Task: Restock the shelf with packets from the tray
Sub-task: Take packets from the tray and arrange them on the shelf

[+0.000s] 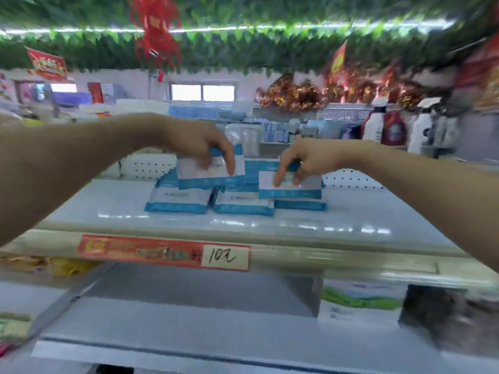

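Several blue-and-white packets lie flat on the white top shelf (113, 206), among them one at the left (178, 202) and one in the middle (244, 203). My left hand (199, 141) pinches a packet (213, 175) from above, held tilted just over the stack. My right hand (299, 160) grips another packet (290, 188) by its top edge, fingers down its front, low over the right-hand packets. The tray is out of view.
A red price strip with a handwritten tag (225, 256) runs along the shelf's front edge. Below is a lower shelf (189, 319) with a green-and-white bag (359, 300) at the right. White pegboard (145, 166) backs the top shelf. Other shop shelves stand beyond.
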The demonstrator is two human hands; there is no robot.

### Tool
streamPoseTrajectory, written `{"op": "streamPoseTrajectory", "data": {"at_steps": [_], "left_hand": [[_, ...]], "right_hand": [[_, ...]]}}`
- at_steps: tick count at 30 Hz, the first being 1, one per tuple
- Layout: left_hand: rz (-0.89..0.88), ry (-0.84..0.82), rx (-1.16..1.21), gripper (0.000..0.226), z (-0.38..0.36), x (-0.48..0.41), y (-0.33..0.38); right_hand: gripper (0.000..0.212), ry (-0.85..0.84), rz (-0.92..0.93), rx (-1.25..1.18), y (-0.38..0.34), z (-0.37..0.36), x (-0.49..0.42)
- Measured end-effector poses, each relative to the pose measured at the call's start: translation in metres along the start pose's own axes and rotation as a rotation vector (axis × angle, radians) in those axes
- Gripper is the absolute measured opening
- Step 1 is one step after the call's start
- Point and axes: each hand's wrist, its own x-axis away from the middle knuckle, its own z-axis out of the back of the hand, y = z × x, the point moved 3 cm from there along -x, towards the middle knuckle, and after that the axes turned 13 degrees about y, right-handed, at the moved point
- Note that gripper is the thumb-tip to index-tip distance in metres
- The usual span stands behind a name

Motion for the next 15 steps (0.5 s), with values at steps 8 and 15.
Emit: {"op": "streamPoseTrajectory", "data": {"at_steps": [8, 15], "left_hand": [[-0.065, -0.064, 0.053, 0.052, -0.026, -0.047, 0.035], [-0.035, -0.018, 0.076, 0.053, -0.027, -0.06, 0.034]], "right_hand": [[0.037, -0.032, -0.103, -0.049, 0.041, -0.017, 0.028], [0.042, -0.012, -0.069, -0.113, 0.043, -0.029, 0.015]]}}
